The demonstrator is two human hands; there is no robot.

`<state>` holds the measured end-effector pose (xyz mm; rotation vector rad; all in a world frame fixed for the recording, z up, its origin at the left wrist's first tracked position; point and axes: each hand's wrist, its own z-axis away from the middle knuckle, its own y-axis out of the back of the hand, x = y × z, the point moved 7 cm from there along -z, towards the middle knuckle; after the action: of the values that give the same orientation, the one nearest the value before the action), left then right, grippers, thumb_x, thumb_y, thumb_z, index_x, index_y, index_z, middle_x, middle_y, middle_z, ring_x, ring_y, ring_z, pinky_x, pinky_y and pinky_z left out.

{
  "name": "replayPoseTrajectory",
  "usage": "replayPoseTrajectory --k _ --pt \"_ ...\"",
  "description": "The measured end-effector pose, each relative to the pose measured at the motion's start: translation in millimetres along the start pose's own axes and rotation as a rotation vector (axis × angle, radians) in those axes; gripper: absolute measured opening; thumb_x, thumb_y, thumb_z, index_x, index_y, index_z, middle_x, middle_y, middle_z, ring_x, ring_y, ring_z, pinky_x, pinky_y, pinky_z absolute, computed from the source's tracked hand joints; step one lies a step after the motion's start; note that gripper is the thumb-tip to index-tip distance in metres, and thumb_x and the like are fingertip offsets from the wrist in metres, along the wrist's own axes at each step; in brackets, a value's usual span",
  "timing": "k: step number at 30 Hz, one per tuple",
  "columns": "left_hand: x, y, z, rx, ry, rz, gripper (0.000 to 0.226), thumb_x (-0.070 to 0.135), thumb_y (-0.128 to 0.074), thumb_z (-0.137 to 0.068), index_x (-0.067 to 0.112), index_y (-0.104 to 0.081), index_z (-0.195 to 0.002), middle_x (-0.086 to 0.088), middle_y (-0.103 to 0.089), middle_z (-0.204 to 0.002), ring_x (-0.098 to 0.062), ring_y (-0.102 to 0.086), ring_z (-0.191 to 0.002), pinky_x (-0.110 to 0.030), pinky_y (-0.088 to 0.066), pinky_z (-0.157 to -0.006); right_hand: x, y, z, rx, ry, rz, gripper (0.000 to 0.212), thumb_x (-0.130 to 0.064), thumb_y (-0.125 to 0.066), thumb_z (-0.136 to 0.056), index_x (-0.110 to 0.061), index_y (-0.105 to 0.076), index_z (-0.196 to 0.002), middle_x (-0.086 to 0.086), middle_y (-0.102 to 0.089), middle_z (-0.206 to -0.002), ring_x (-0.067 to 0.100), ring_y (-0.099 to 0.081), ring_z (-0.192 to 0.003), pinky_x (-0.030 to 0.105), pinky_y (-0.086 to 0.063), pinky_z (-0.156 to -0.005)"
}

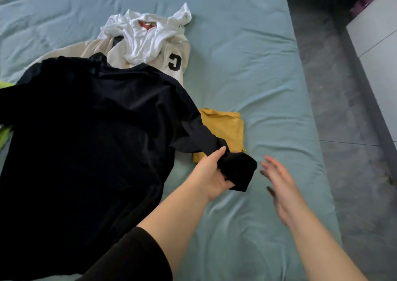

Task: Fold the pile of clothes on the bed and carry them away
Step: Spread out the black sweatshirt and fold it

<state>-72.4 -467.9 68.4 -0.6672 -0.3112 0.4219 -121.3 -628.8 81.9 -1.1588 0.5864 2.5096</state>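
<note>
A large black long-sleeved top (86,130) lies spread over the left half of the bed. My left hand (211,169) grips the cuff end of its right sleeve (238,169), stretched out toward the right. My right hand (281,186) hovers just right of the cuff, fingers straight and apart, holding nothing. A folded mustard-yellow garment (225,126) lies flat beyond the cuff, partly under the sleeve. Farther back a crumpled white shirt (146,36) sits on a cream top with a black letter C (175,62).
The bed has a wrinkled teal sheet (247,55); its right edge runs along a grey floor (348,119). A white cabinet (380,44) stands at the far right. A strip of lime-green fabric (4,134) peeks out at the left edge.
</note>
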Motion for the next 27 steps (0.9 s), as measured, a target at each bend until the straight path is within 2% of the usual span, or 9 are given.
replayPoseTrajectory --k 2,4,7,9,12,16,20,24,27 --pt "-3 -6 1 0.000 0.035 0.040 0.038 0.028 -0.055 -0.098 0.009 -0.055 -0.131 -0.015 -0.069 -0.120 -0.033 -0.067 -0.108 -0.047 -0.058 -0.080 37 -15 -2 -0.139 -0.302 -0.157 0.027 -0.040 -0.050 -0.096 -0.038 -0.059 -0.121 -0.002 -0.061 -0.127 0.011 -0.056 -0.112 0.042 -0.037 -0.096" --pt "-4 -10 1 0.007 0.047 0.067 0.038 0.028 -0.055 -0.098 0.006 -0.056 -0.130 -0.016 -0.068 -0.120 -0.034 -0.067 -0.108 -0.048 -0.059 -0.079 64 -38 1 -0.288 -0.530 -0.347 0.042 -0.061 -0.048 -0.090 -0.032 -0.065 -0.115 0.005 -0.062 -0.124 0.023 -0.057 -0.115 0.056 -0.039 -0.098" --pt "-3 -14 -2 0.005 0.049 0.097 0.036 0.026 -0.054 -0.099 0.008 -0.056 -0.130 -0.016 -0.068 -0.121 -0.033 -0.067 -0.109 -0.047 -0.060 -0.076 74 -64 -3 -0.365 -0.599 -0.633 0.062 -0.068 -0.045 -0.088 -0.018 -0.067 -0.117 0.011 -0.068 -0.121 0.030 -0.061 -0.114 0.062 -0.044 -0.095" --pt "-1 -15 -5 0.018 0.023 0.090 0.035 0.024 -0.052 -0.100 0.009 -0.054 -0.131 -0.015 -0.067 -0.121 -0.031 -0.068 -0.106 -0.047 -0.060 -0.074 65 -57 -14 -0.223 -0.531 -0.716 0.041 -0.046 -0.046 -0.097 -0.014 -0.065 -0.114 0.013 -0.071 -0.109 0.028 -0.069 -0.095 0.045 -0.058 -0.076" --pt "-1 -17 -12 0.078 -0.006 -0.018 0.031 0.023 -0.050 -0.101 0.017 -0.052 -0.132 -0.009 -0.069 -0.120 -0.027 -0.066 -0.108 -0.051 -0.058 -0.078 35 -4 -37 -0.032 -0.310 -0.519 0.017 -0.010 -0.044 -0.099 -0.003 -0.060 -0.100 0.011 -0.069 -0.086 0.021 -0.066 -0.072 0.026 -0.056 -0.055" --pt "0 -40 -32 0.129 -0.025 -0.253 0.022 0.032 -0.049 -0.101 0.030 -0.052 -0.123 0.006 -0.060 -0.131 -0.017 -0.062 -0.109 -0.049 -0.045 -0.091 -65 115 -60 0.328 0.166 -0.119 0.013 -0.017 -0.059 -0.095 -0.024 -0.058 -0.084 -0.001 -0.067 -0.069 0.018 -0.060 -0.070 0.018 -0.048 -0.053" --pt "-10 -72 -56 0.114 -0.014 -0.675 0.018 0.051 -0.047 -0.097 0.036 -0.051 -0.105 0.011 -0.063 -0.109 -0.011 -0.065 -0.089 -0.035 -0.041 -0.082 -163 184 -62 0.545 0.539 0.464 0.006 -0.024 -0.057 -0.095 -0.026 -0.053 -0.091 0.002 -0.062 -0.087 0.016 -0.054 -0.083 0.022 -0.034 -0.065" --pt "10 -75 -68 0.337 -0.472 -1.347 0.022 0.040 -0.053 -0.094 0.021 -0.063 -0.089 0.006 -0.062 -0.084 -0.019 -0.060 -0.080 -0.031 -0.045 -0.073 -190 208 -72 0.589 0.580 0.584 0.009 -0.025 -0.049 -0.098 -0.018 -0.052 -0.103 0.010 -0.066 -0.102 0.027 -0.057 -0.093 0.038 -0.042 -0.080" --pt "41 -81 -42 0.576 -0.966 -1.530 0.018 0.046 -0.059 -0.087 0.032 -0.059 -0.098 0.013 -0.052 -0.090 -0.017 -0.055 -0.093 -0.033 -0.040 -0.078 -200 216 -75 0.624 0.631 0.571 0.013 -0.023 -0.045 -0.101 -0.014 -0.051 -0.108 0.013 -0.065 -0.103 0.029 -0.057 -0.091 0.036 -0.041 -0.076"
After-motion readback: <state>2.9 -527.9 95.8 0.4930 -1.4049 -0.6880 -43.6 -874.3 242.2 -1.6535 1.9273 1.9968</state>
